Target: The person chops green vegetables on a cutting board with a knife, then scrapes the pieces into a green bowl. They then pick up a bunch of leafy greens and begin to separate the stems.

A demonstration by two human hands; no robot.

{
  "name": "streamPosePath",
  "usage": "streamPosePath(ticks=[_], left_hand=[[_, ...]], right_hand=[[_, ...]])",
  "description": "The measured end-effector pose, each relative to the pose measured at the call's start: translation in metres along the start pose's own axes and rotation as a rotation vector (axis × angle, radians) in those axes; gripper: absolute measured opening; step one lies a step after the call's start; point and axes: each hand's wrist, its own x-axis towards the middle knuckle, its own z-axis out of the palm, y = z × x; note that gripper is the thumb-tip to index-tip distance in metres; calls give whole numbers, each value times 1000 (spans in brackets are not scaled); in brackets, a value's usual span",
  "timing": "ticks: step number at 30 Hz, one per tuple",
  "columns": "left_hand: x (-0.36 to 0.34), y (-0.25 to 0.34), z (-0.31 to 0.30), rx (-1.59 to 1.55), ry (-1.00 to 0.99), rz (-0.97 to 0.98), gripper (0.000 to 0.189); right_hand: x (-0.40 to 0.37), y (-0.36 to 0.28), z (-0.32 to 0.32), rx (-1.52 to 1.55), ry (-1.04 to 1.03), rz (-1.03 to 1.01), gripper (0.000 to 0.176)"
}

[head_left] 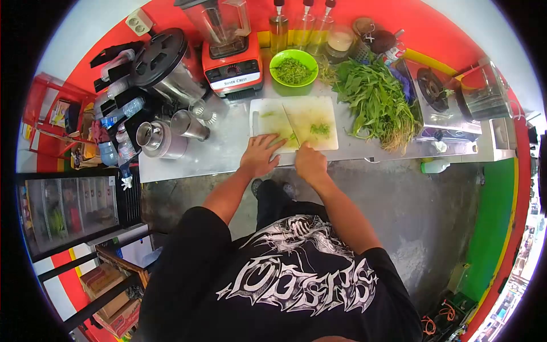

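My right hand is closed around the handle of a kitchen knife, whose blade points away from me across a white cutting board. My left hand rests on the board's near left part, fingers spread, the fingertips close to the blade. Chopped green herbs lie to the right of the blade, and smaller bits lie by it. Just behind the board stands a lime-green bowl filled with chopped greens. A big bunch of leafy greens with roots lies to the board's right.
A red blender stands at the back left, beside a large lidded metal pot. Metal cups sit on the left of the steel counter. Oil bottles line the wall. A gas stove is at the right.
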Motion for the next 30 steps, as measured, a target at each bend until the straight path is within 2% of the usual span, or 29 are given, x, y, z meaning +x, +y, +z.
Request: streamPosePath(ticks=[2,3,7,11,14,19,26,30], left_hand=[[-1,0,2,23,-17,-21,62],[-1,1,1,28,-21,-24,61],[-1,1,3,37,-10,-5,61],[2,-2,4,22,32,13,62],[1,-1,3,6,26,12,62],[1,1,3,51,5,-10,62],[2,-2,6,36,-39,-19,62],[3,-2,7,45,-7,-15,61]], right_hand=[[-3,-4,15,75,57,47,28],[-1,-5,18,111,31,79,37],[15,-5,16,162,30,73,37],[8,-10,2,118,6,30,34],[4,-8,15,131,8,51,32],[21,-5,5,93,2,16,39],[9,-5,17,149,1,63,40],[20,-5,7,126,0,11,38]])
